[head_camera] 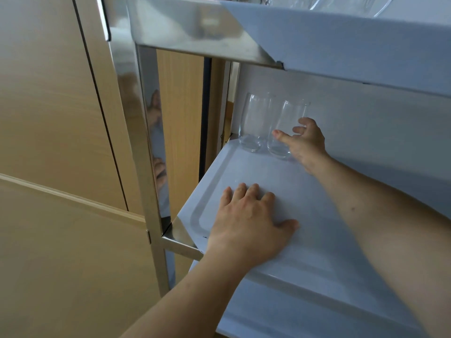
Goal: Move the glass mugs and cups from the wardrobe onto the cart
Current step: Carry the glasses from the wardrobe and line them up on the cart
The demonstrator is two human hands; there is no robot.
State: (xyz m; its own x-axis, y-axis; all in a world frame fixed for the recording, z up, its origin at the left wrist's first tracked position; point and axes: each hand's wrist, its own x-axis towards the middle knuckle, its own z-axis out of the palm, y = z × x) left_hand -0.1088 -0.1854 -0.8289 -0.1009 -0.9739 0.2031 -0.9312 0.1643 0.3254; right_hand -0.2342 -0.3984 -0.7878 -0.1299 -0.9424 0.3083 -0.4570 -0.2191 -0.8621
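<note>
I am leaning over a steel cart whose polished upright post and rails mirror the room, and its middle shelf is a pale blue-white tray with a shallow pressed groove running round inside its rounded corners. To the left stand smooth light-wood panels, matte with a faint grain, split by a thin dark vertical seam, and a lower panel juts toward me with a raised edge strip. Between the post and the shelf a darker gap shows more wood-grain behind. My left hand lies flat on the shelf near its front left corner, fingers straight and spread, thumb out to the right, holding nothing. My right hand reaches to the back of the same shelf, where two clear stemless tumblers stand upright and touching each other in the far left corner against the pale back wall. The left tumbler stands free; the right tumbler is in my grasp, my thumb laid across its front and my fingers curled round its right side, its base on the shelf. Both are thin, rounded and narrowing toward the rim, with thick bases. Above, the top shelf overhangs, and curved clear glassware shows at the frame's upper edge, too cropped to identify.
</note>
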